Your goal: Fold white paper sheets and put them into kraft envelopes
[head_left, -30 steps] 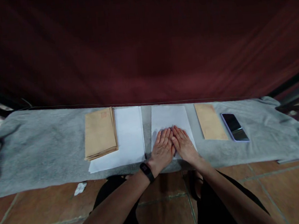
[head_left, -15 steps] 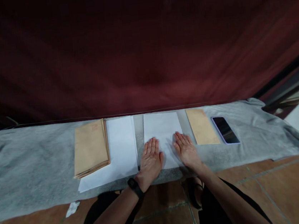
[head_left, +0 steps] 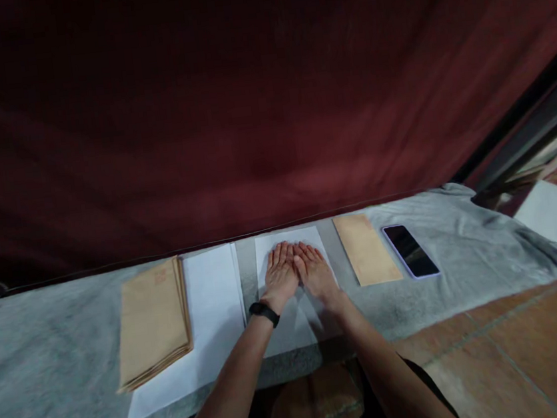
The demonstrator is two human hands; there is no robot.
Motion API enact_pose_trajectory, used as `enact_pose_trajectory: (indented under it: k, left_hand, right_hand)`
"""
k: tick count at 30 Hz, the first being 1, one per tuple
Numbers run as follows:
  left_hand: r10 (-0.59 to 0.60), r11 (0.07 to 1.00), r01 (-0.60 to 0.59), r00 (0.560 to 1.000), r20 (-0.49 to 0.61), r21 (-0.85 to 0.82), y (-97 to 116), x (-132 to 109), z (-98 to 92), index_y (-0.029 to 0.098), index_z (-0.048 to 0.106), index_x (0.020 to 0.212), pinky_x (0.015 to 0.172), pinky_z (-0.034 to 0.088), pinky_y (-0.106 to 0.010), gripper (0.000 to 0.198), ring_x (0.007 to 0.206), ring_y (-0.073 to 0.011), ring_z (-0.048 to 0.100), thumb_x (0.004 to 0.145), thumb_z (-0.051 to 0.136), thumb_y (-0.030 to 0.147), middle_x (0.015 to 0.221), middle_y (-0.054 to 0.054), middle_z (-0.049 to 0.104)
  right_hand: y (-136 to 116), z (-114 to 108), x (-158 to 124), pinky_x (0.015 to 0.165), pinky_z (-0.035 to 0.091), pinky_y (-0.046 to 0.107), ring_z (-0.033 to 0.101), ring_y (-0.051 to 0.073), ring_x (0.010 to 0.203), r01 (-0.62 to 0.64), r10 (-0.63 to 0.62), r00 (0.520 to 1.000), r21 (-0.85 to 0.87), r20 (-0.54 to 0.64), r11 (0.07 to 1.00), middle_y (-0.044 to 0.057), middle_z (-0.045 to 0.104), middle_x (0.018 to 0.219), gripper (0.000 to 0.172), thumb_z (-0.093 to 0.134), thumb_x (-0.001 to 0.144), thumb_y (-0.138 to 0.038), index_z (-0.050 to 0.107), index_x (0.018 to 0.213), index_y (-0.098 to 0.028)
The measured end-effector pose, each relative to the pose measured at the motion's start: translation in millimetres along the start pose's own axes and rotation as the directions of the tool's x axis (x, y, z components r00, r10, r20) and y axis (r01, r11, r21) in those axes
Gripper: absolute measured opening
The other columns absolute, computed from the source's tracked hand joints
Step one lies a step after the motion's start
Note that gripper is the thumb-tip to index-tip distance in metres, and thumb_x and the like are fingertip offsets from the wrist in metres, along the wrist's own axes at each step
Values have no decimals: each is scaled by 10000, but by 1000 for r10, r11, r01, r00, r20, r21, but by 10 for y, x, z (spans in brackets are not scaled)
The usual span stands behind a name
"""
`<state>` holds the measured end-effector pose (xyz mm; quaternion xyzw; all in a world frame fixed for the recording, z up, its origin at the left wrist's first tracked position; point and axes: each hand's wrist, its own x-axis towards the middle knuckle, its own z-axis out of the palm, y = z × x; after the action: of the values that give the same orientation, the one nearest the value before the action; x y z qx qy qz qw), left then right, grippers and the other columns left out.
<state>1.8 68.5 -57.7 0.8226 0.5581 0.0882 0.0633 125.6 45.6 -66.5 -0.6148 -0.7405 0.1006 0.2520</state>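
Observation:
Both hands lie flat, side by side, on a white sheet of paper (head_left: 284, 326) in front of me. My left hand (head_left: 281, 276) has its fingers stretched out toward the sheet's far part, a black band round its wrist. My right hand (head_left: 315, 274) touches it near the thumbs, fingers also stretched and palm down. Nothing is held in either hand. Part of the sheet is hidden beneath the hands. To the right lies a single brown envelope (head_left: 367, 249); to the left is a stack of white paper (head_left: 212, 304).
A pile of brown envelopes (head_left: 153, 320) rests partly on the white stack. A phone with a purple edge (head_left: 411, 251) lies right of the single envelope. Grey cloth (head_left: 40, 370) covers the long surface, and a dark red curtain (head_left: 260, 137) hangs behind it.
Both hands have slid forward and inward on the sheet, from apart near its sides to touching at its middle. My view has shifted and tilted a little.

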Motion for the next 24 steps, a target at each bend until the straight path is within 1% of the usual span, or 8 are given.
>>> enact_pose_trajectory:
  k: [2,5,11,15,17,21,24]
  left_hand:
    - [-5,1000,5,1000,1,19,-78,73,27,107,371,1521,1219,226,-498,567,1508,-282,236,985,251,252,1607,-128,331]
    - [-9,999,10,999,-34,47,-163,146,55,151,374,1526,1220,205,-514,563,1513,-279,223,981,273,250,1613,-107,325]
    - [-128,988,136,986,-103,79,-302,191,103,110,356,1527,1221,200,-499,562,1511,-274,232,998,285,288,1608,-153,317]
    - [-190,975,206,967,-168,79,-411,150,119,85,340,1528,1220,219,-473,572,1503,-261,257,1006,274,307,1589,-167,349]
    - [-213,971,230,960,-181,73,-454,125,113,53,350,1518,1222,225,-460,576,1498,-263,270,1005,272,303,1580,-185,355]
    - [-278,955,291,947,-161,62,-497,32,46,14,369,1500,1218,246,-457,579,1486,-281,296,1002,286,296,1572,-206,355]
    - [-327,940,337,935,-134,54,-419,-147,-50,-8,370,1493,1206,277,-468,586,1483,-306,295,998,325,302,1571,-232,340]
  right_hand:
    - [-15,61,40,1200,257,477,359,242,1455,-2,3,1000,-40,7,999,128,480,1514,537,203,1067,-361,495,1454,-132]
    - [-30,121,96,1199,238,499,351,269,1457,-19,18,1000,-88,-3,996,119,464,1526,510,254,1063,-378,517,1441,-159]
    - [41,193,143,1171,268,534,368,310,1446,-94,82,992,-125,-99,988,155,409,1552,530,300,1053,-420,467,1478,-152]
    - [173,210,111,1171,278,515,375,310,1442,-147,123,980,-154,-154,977,175,385,1561,552,302,1049,-406,417,1503,-113]
    - [241,202,83,1167,287,512,389,317,1432,-172,143,975,-165,-172,971,192,391,1553,562,301,1046,-388,405,1503,-79]
    - [334,148,20,1162,300,507,412,322,1416,-194,162,971,-186,-174,963,209,413,1536,560,316,1037,-357,412,1492,-45]
    - [312,84,-33,1163,302,511,401,328,1422,-212,172,968,-226,-185,951,221,404,1538,556,327,1037,-340,412,1484,-22]
